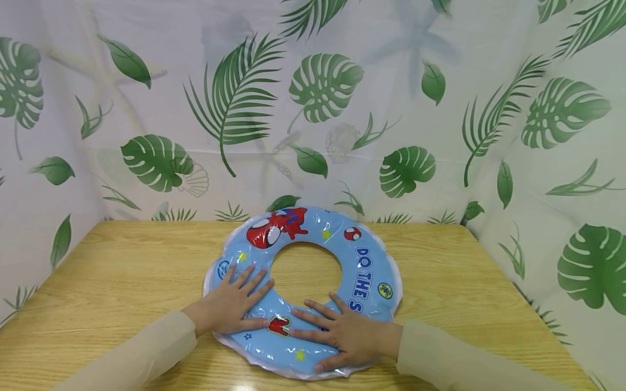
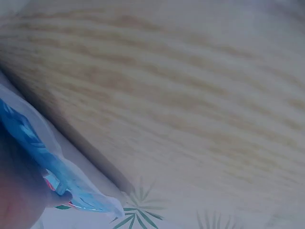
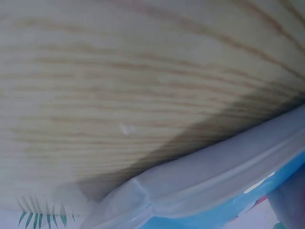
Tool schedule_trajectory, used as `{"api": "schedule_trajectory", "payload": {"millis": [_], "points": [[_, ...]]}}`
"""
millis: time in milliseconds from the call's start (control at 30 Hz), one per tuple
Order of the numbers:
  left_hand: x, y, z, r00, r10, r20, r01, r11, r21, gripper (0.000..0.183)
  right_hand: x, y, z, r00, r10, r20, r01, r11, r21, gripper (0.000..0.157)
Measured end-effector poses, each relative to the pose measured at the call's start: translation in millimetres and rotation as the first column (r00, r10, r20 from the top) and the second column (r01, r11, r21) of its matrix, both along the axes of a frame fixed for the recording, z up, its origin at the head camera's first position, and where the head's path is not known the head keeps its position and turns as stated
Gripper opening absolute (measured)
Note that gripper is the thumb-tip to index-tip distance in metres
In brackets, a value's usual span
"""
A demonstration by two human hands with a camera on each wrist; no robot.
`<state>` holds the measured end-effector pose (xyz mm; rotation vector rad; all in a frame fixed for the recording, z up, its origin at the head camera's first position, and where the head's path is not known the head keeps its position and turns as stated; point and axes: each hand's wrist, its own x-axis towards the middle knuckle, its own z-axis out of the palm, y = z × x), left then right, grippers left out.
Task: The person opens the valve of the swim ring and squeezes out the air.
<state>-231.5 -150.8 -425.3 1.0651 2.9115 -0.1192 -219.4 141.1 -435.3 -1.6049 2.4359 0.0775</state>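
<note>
A blue inflatable swim ring (image 1: 364, 239) lies flat on the wooden table, printed with a red cartoon figure, stars and the letters "DO THE S". My left hand (image 1: 235, 301) rests on the ring's left front part, fingers spread and straight. Across its right front part lies my right hand (image 1: 349, 331), also with spread fingers, its thumb near the outer rim. The left wrist view catches a strip of the ring (image 2: 78, 186) beside the blurred hand (image 2: 19, 191). In the right wrist view the ring's pale edge (image 3: 190, 181) fills the lower right.
Wood-grain table (image 1: 440, 271) extends around the ring on all sides. White cloth (image 1: 264, 179) printed with green leaves hangs behind the table and along both its sides.
</note>
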Motion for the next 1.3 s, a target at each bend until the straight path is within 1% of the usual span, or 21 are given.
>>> {"api": "schedule_trajectory", "payload": {"millis": [167, 233, 300, 367, 433, 533, 667, 833, 1033, 1167, 1300], "points": [[0.2, -0.1, -0.2, 0.998, -0.013, -0.057, 0.013, 1.000, 0.008, 0.079, 0.2, 0.0, 0.5, 1.000, 0.003, 0.000, -0.003, 1.000, -0.006, 0.065], [1.5, -0.1, 0.7, 0.996, -0.036, -0.085, 0.038, 0.999, 0.021, 0.077, 0.3, 0.0, 0.9, 1.000, 0.003, 0.004, -0.003, 1.000, -0.008, 0.065], [3.6, 0.2, 2.3, 0.993, -0.068, -0.095, 0.072, 0.997, 0.035, 0.074, 0.5, -0.1, 1.4, 1.000, 0.000, 0.010, 0.000, 1.000, -0.008, 0.065], [6.5, 0.8, 3.5, 0.993, -0.100, -0.071, 0.103, 0.993, 0.053, 0.073, 0.7, -0.4, 1.8, 1.000, -0.003, 0.017, 0.003, 1.000, -0.008, 0.065], [9.3, 1.3, 3.7, 0.993, -0.113, -0.020, 0.115, 0.991, 0.075, 0.074, 0.8, -0.3, 2.2, 1.000, -0.005, 0.020, 0.005, 1.000, -0.009, 0.065], [13.0, 1.1, 2.7, 0.992, -0.107, 0.062, 0.101, 0.990, 0.104, 0.079, 1.0, -0.4, 2.6, 1.000, -0.008, 0.022, 0.008, 1.000, -0.013, 0.066], [14.7, 0.0, -1.2, 0.989, -0.090, 0.116, 0.078, 0.992, 0.102, 0.082, 1.3, -0.5, 2.9, 1.000, -0.015, 0.024, 0.015, 1.000, -0.013, 0.066], [12.9, -0.7, -7.3, 0.985, -0.093, 0.144, 0.076, 0.990, 0.117, 0.079, 1.5, -0.7, 2.4, 0.999, -0.023, 0.029, 0.024, 1.000, -0.006, 0.066], [9.9, -2.0, -14.3, 0.986, -0.103, 0.132, 0.089, 0.990, 0.106, 0.080, 1.6, -0.5, 2.2, 0.999, -0.025, 0.031, 0.025, 1.000, -0.004, 0.066], [10.9, -0.4, -10.4, 0.981, -0.093, 0.168, 0.080, 0.993, 0.083, 0.079, 1.3, -0.2, 2.6, 0.998, -0.026, 0.049, 0.027, 1.000, -0.012, 0.066], [12.4, 1.6, -4.3, 0.978, -0.084, 0.191, 0.075, 0.996, 0.056, 0.079, -0.4, 0.4, 3.6, 0.993, -0.037, 0.108, 0.041, 0.999, -0.035, 0.065]]}}
